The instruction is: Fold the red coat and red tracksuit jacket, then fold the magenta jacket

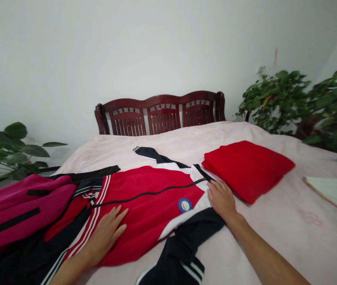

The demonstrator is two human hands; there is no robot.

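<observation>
Black sleeve with white cuff stripes is nearest, at 6 o'clock, bunched on the bed. It belongs to the red/white/black jacket, which is spread front-up across the middle of the pink bed cover, zip line running roughly 9 to 3 o'clock.

Person's left hand: palm down on the red front panel at about 7 o'clock of the jacket, fingers released and splayed flat, gripping nothing.

Right hand: back of hand up, resting on the white shoulder panel at the jacket's 3 o'clock, just beside the round blue badge. Fingers laid flat toward the collar, released, no fabric pinched that I can see.

Folded red cloth lies at 2 o'clock of the right hand, near it, edge almost touching the collar.

Magenta garment with black strips is heaped at 9 o'clock, over the jacket's far sleeve.

Open notebook at 3 o'clock, well apart.

Dark wooden settee stands past the bed at 12 o'clock. Leafy plants at 10 and 2 o'clock.
</observation>
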